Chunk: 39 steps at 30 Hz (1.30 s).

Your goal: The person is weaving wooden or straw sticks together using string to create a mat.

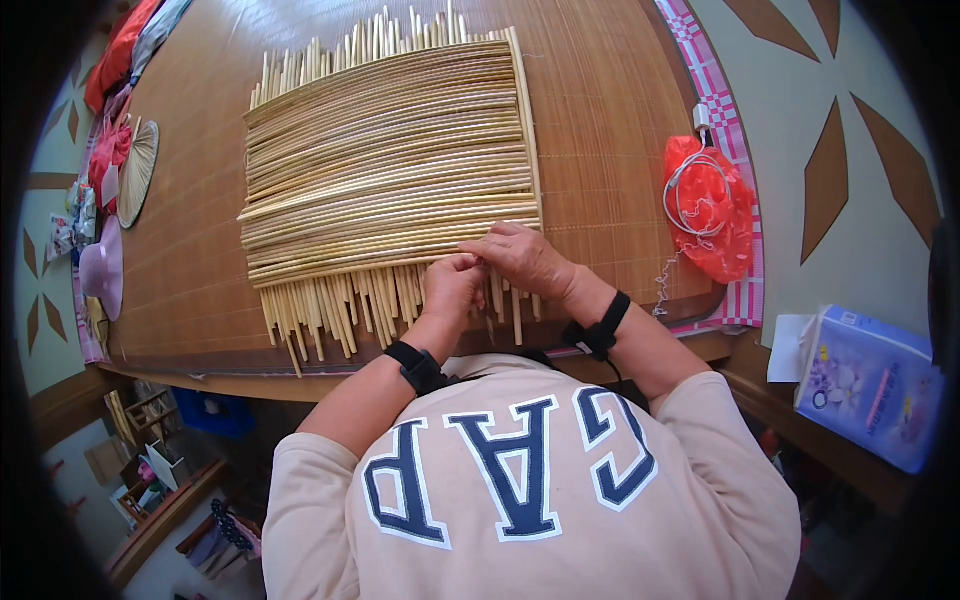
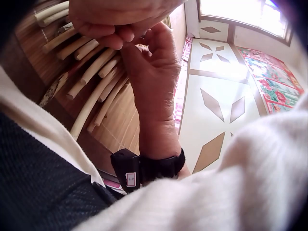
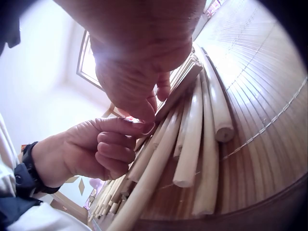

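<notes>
A large panel of pale round sticks (image 1: 390, 150) lies on the bed mat, long sticks set side by side across others whose ends jut out at the far and near edges. My left hand (image 1: 450, 290) is at its near edge, toward the right, fingers curled and thumb against the index finger. My right hand (image 1: 525, 262) reaches in from the right, bent fingers over the corner of the panel, tips meeting the left fingertips. In the right wrist view the stick ends (image 3: 187, 163) stick out just below both hands. I cannot tell what small thing the fingertips pinch.
The panel lies on a brown slatted mat (image 1: 600, 180). To the right sit a red plastic bag (image 1: 710, 215) with a white cable (image 1: 678, 195) and a purple tissue pack (image 1: 870, 385). On the left edge are a hand fan (image 1: 138, 175) and a pink hat (image 1: 103, 270).
</notes>
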### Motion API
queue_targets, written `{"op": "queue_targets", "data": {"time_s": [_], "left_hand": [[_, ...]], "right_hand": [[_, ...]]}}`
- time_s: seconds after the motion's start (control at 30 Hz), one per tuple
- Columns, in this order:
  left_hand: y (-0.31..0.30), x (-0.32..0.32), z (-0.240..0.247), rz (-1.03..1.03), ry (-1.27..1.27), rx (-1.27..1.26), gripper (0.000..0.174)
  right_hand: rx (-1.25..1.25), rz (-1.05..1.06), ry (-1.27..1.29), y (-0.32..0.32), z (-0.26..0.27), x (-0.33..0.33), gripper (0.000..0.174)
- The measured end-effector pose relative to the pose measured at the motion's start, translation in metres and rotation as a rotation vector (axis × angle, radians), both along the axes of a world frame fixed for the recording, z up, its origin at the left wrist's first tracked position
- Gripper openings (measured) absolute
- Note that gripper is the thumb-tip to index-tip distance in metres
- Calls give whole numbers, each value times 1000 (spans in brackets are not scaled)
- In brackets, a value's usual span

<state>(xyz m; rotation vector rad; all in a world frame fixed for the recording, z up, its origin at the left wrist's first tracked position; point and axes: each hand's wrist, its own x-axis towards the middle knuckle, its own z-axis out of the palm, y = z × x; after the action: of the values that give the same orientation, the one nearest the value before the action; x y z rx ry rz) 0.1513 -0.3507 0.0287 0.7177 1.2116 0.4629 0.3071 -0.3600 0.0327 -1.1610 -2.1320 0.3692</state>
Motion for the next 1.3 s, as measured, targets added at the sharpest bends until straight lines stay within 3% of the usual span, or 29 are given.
{"op": "queue_targets", "data": {"time_s": [0.13,0.33,0.43,0.5,1.0,1.13,1.27,1.3], "left_hand": [[-1,-2,-4,-4,43,37,4],[2,-2,-15,17,264,288,11],[5,-5,-11,-71,394,411,9],[4,-7,-4,-180,634,788,12],[5,-4,-2,-427,799,1111,9],[6,-7,-6,-398,743,1071,12],[10,-9,-18,-284,517,829,15],[12,-9,-18,-241,425,727,16]], "right_hand": [[111,37,-39,0,2,-2,34],[111,-35,-31,1,-9,-4,36],[119,-36,-24,3,-14,-4,38],[124,-41,-35,2,-13,-4,38],[73,-125,-45,-3,-11,-5,35],[-7,-192,-15,-8,-12,-6,34],[-85,-211,119,-14,-14,-5,31],[17,-256,124,-14,-13,-6,28]]}}
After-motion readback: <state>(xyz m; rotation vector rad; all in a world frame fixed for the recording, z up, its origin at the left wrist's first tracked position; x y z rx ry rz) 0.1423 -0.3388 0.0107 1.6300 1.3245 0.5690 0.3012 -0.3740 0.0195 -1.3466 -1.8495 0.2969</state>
